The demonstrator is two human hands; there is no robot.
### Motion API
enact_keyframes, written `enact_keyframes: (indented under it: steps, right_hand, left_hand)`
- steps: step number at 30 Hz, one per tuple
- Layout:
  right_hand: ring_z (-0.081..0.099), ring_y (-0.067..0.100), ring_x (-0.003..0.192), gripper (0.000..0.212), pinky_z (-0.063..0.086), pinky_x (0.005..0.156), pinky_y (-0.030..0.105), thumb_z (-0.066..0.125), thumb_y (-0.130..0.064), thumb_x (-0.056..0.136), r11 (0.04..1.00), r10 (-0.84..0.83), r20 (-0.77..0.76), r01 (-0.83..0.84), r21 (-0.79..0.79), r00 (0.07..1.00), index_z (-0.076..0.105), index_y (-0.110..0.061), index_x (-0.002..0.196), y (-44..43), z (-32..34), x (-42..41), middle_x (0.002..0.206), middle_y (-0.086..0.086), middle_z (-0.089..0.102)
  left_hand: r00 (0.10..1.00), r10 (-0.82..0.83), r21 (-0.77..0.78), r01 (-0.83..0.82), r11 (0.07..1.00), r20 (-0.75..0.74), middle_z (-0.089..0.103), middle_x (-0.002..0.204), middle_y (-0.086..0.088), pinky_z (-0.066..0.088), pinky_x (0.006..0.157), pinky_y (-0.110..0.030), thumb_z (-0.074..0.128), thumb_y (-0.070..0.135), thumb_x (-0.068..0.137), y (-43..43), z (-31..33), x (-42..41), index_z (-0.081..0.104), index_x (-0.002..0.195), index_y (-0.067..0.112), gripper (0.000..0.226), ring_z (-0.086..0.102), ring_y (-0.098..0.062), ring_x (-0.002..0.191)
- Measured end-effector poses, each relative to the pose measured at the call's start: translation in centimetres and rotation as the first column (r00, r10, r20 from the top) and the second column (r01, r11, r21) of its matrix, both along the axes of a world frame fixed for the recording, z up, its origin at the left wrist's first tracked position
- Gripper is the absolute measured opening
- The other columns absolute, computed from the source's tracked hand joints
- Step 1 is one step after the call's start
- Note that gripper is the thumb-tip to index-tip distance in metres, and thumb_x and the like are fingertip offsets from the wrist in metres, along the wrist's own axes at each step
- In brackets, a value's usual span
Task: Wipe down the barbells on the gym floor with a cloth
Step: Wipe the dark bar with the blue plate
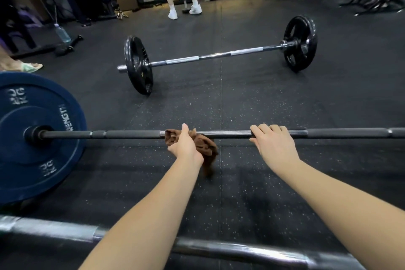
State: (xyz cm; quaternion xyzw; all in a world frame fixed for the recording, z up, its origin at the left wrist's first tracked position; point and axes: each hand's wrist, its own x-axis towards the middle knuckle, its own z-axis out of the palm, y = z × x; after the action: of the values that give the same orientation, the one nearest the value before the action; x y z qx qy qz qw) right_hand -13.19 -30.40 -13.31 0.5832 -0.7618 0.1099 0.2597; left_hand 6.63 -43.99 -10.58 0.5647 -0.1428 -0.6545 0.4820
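Fingers of left hand (183,146) pinch cloth (202,143); right hand (272,141) grips barbell (131,134).

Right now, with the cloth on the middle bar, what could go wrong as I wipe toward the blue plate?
1. The black bar rests on the round blue plate, so it may roll if the right hand gripping it lets go.
2. The brown cloth in the left hand hangs partly loose below the shaft; it could snag on the knurling or miss the underside.
3. A silver bar lies under your forearms: a likely trip hazard when sidestepping.
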Motion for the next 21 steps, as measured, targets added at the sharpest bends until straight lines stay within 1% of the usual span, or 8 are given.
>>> enact_keyframes:
  steps: [4, 7, 12, 13, 15, 17, 19, 21]
  right_hand:
    - [0.063, 0.038, 0.093, 0.038, 0.048, 0.092, 0.056, 0.076, -0.027, 0.091, 0.999, -0.025, 0.071, 0.022, 0.036, 0.997, 0.062, -0.010, 0.122, 0.4, -0.6, 0.7, 0.106, 0.009, 0.066]
    - [0.049, 0.041, 0.131, 0.070, 0.033, 0.115, 0.060, 0.070, -0.034, 0.092, 0.994, -0.079, 0.139, 0.067, 0.089, 0.987, 0.043, -0.007, 0.151, 1.5, -1.0, 1.5, 0.150, 0.017, 0.047]
    - [0.040, 0.031, 0.135, 0.077, 0.032, 0.110, 0.052, 0.050, -0.064, 0.093, 1.000, 0.000, 0.527, 0.010, -0.015, 0.850, 0.041, -0.014, 0.149, 4.7, -1.2, 6.2, 0.150, 0.011, 0.038]
    - [0.040, 0.025, 0.134, 0.086, 0.031, 0.111, 0.049, 0.045, -0.077, 0.087, 0.997, -0.021, 0.731, -0.039, 0.065, 0.682, 0.037, -0.019, 0.150, 4.8, -1.4, 7.0, 0.148, 0.005, 0.039]
    - [0.041, 0.016, 0.134, 0.112, 0.030, 0.115, 0.041, 0.043, -0.097, 0.068, 0.970, -0.169, 0.979, -0.158, 0.186, 0.111, 0.025, -0.029, 0.156, 4.5, -1.0, 8.2, 0.152, -0.005, 0.039]
    - [0.048, 0.015, 0.135, 0.117, 0.033, 0.117, 0.042, 0.050, -0.100, 0.061, 0.948, -0.272, 0.890, -0.260, 0.183, -0.367, 0.031, -0.035, 0.156, 3.9, -0.3, 9.0, 0.153, -0.012, 0.046]
    - [0.058, 0.018, 0.131, 0.091, 0.044, 0.112, 0.050, 0.055, -0.090, 0.071, 0.954, -0.233, 0.739, -0.297, 0.046, -0.633, 0.056, -0.036, 0.144, 3.5, 0.9, 9.3, 0.142, -0.008, 0.062]
    - [0.063, 0.027, 0.126, 0.069, 0.047, 0.108, 0.058, 0.056, -0.071, 0.083, 0.965, -0.129, 0.631, -0.244, -0.098, -0.765, 0.065, -0.027, 0.135, 2.9, 2.1, 9.8, 0.136, 0.003, 0.067]
  left_hand:
    - [0.997, -0.040, 0.007, 0.040, 0.999, -0.059, 0.072, 0.097, -0.003, 0.061, 0.073, -0.051, 0.086, 0.052, 0.076, 0.1, 0.0, 1.0, 0.049, 0.121, 0.020, 0.067, 0.073, -0.030, 0.079]
    - [0.985, -0.174, -0.044, 0.173, 0.984, -0.011, 0.077, 0.098, -0.001, 0.060, 0.083, -0.048, 0.090, 0.066, 0.059, 1.7, -0.4, 1.8, 0.058, 0.123, 0.021, 0.085, 0.076, -0.028, 0.092]
    - [0.906, -0.411, -0.181, 0.422, 0.888, 0.098, 0.070, 0.089, -0.002, 0.060, 0.091, -0.050, 0.083, 0.066, 0.073, 6.4, -0.2, 1.4, 0.065, 0.115, 0.020, 0.066, 0.069, -0.023, 0.082]
    - [0.889, -0.441, -0.220, 0.458, 0.861, 0.126, 0.070, 0.089, -0.002, 0.059, 0.091, -0.048, 0.079, 0.073, 0.071, 7.0, 0.3, 1.2, 0.065, 0.113, 0.019, 0.069, 0.068, -0.021, 0.081]
    - [0.828, -0.538, -0.276, 0.560, 0.781, 0.159, 0.075, 0.100, -0.001, 0.057, 0.097, -0.046, 0.066, 0.089, 0.066, 7.1, 1.3, 0.5, 0.070, 0.113, 0.021, 0.083, 0.071, -0.020, 0.091]
    - [0.782, -0.609, -0.266, 0.620, 0.738, 0.135, 0.077, 0.107, -0.002, 0.055, 0.099, -0.043, 0.053, 0.092, 0.072, 6.9, 2.3, -0.1, 0.074, 0.114, 0.019, 0.087, 0.073, -0.021, 0.099]
    - [0.765, -0.618, -0.258, 0.643, 0.721, 0.180, 0.077, 0.104, -0.003, 0.056, 0.096, -0.043, 0.048, 0.081, 0.088, 6.5, 2.6, -0.6, 0.072, 0.113, 0.020, 0.070, 0.073, -0.022, 0.096]
    - [0.686, -0.579, -0.235, 0.711, 0.663, 0.440, 0.074, 0.110, -0.002, 0.051, 0.102, -0.047, 0.041, 0.072, 0.091, 5.5, 2.6, -0.6, 0.065, 0.115, 0.028, 0.056, 0.069, -0.024, 0.105]
